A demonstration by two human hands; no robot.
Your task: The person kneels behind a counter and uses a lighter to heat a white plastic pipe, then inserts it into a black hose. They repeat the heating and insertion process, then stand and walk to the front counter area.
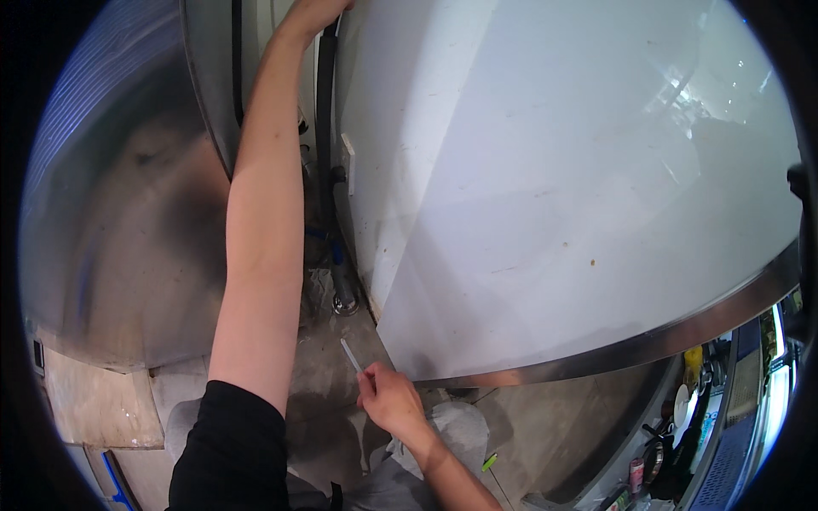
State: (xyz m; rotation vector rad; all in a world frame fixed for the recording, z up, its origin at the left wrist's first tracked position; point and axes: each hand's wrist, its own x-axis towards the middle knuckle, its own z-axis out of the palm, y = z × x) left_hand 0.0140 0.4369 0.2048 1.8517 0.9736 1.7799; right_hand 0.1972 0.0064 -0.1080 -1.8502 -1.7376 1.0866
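My left arm reaches far forward along the narrow gap between a metal cabinet (136, 221) and a large white panel (545, 187). At the top edge of the picture, my left hand (317, 15) is at the panel's far end, its fingers mostly cut off or hidden. Low in the middle, my right hand (392, 400) is closed around a thin, pale stick-like piece (350, 355), which points up and left over the floor. The exact kind of this piece does not show.
A black pipe (326, 111) runs down the gap to a round metal floor drain (345, 304). A small green object (489, 462) lies on the tiled floor, and a blue-edged tool (118, 481) at lower left. Kitchen items crowd a counter (724, 426) at right.
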